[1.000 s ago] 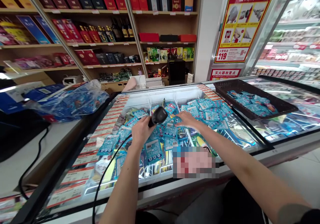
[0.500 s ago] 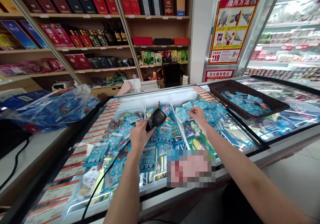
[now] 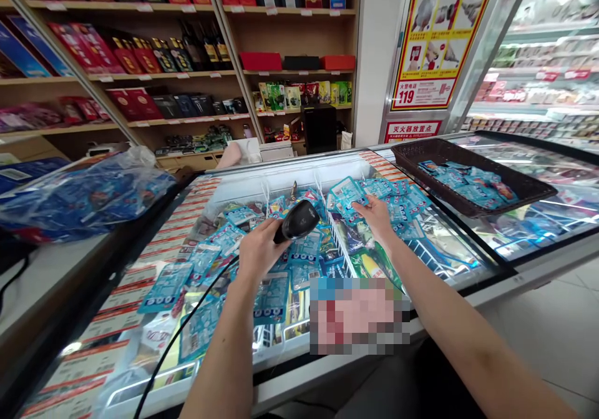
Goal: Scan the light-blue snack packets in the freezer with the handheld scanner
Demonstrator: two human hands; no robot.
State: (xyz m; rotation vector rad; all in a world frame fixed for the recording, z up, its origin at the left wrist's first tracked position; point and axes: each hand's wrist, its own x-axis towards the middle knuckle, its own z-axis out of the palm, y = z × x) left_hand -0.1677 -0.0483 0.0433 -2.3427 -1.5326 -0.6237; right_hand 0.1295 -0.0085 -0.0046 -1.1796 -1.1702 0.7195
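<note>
My left hand (image 3: 261, 243) is wrapped round the handle of a black barcode scanner (image 3: 302, 219), whose head points to the right and away from me. Its black cable (image 3: 187, 319) runs down past my left forearm. My right hand (image 3: 375, 214) pinches the lower edge of a blue packet (image 3: 347, 195) at the back of the chest freezer's glass top. More blue packets (image 3: 271, 297) lie scattered over the glass around both hands. Behind my right hand, several overlap in a pile (image 3: 401, 203).
A dark brown plastic tray (image 3: 406, 153) with several blue packets stands at the right on the freezer. At the left lies a clear plastic bag (image 3: 93, 194) with blue packets in it. Price strips (image 3: 140, 275) line the glass. Shelves with boxes (image 3: 259, 62) rise behind.
My right hand has lifted the blue packet slightly and it now tilts more. The scanner in my left hand has turned a little to the right. The view has tipped downward.
</note>
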